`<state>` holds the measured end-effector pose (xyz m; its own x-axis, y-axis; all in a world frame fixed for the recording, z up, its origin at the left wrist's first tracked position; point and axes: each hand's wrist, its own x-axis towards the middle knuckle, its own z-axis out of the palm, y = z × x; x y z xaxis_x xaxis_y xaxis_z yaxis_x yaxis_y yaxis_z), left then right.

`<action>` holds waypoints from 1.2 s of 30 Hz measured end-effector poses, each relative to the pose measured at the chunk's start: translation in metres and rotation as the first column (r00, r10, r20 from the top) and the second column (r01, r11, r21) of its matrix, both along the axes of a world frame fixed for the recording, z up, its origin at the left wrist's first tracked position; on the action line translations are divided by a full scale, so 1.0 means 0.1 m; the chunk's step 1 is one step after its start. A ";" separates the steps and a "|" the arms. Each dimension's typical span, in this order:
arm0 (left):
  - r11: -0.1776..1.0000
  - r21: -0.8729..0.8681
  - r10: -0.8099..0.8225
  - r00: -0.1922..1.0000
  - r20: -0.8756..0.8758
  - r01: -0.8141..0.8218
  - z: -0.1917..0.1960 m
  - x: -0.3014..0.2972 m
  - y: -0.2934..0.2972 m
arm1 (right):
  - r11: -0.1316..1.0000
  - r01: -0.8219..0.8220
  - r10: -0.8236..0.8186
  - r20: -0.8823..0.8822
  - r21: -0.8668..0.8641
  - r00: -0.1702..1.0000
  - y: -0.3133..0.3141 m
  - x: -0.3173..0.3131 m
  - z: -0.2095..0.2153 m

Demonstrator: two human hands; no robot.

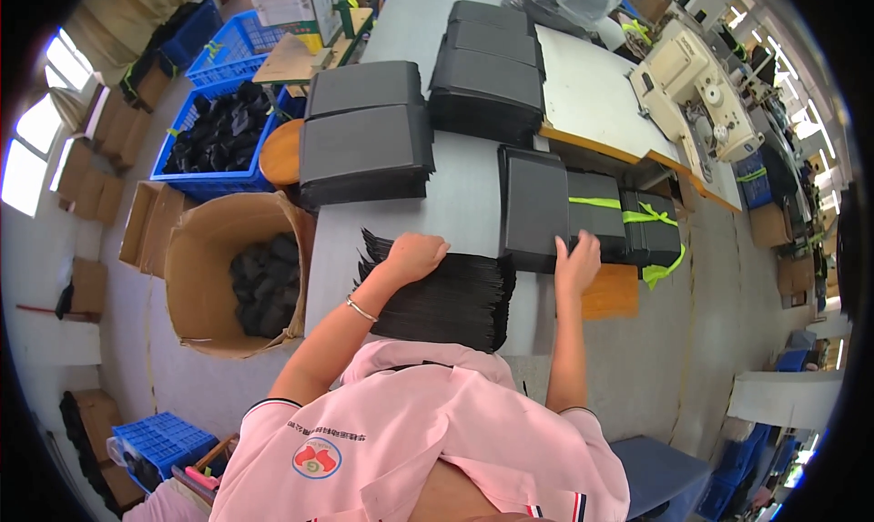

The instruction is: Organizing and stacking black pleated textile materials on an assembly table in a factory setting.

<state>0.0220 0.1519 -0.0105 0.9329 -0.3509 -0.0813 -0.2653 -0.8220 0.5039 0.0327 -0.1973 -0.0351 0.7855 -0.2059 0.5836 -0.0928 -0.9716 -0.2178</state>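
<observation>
At the far left, an open carton (196, 294) with dark pieces in it is seen beside the desk (460, 181). Close to the desk's left edge, the left stack (364, 153) is set; if its side were knocked by an elbow, its upper pieces could be tipped toward the carton. The black pile (442, 304) is laid right in front of the torso, its edges ragged and fanned; if it were leaned on or pulled unevenly, more pieces could be slid out of line or over the near edge. At the pile's far side the left hand (419, 256) is held with fingers curled; whether any pieces are pinched cannot be told. By the desk's right side the right stack (535, 203) is placed, and at its near corner the right hand (578, 260) is held, thumb and fingers parted, nothing grasped. With a careless push there, the stack could be skewed, or the bundles (596, 220) beside it shoved and their green ties (651, 214) loosened.
</observation>
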 end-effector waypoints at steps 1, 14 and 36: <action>0.999 -0.019 -0.033 0.999 0.013 0.034 -0.03 0.02 0.01 | 1.000 -0.009 0.007 -0.259 -0.005 0.966 0.03 -0.22 0.08; 0.999 0.027 -0.036 0.994 -0.101 0.039 0.34 0.02 0.27 | 0.505 0.031 0.711 -0.435 0.863 0.553 0.86 -1.75 -0.35; -0.120 -0.604 0.114 0.594 -0.797 -0.788 -0.79 -1.68 0.84 | 0.090 -0.995 0.954 -0.283 -0.036 0.097 3.03 0.08 0.49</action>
<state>-0.1460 0.2363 -0.0892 0.8436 0.0685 -0.5326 0.4070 0.5655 0.7173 0.0405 0.1056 0.0134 0.2760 0.8975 0.3441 0.9599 -0.2386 -0.1474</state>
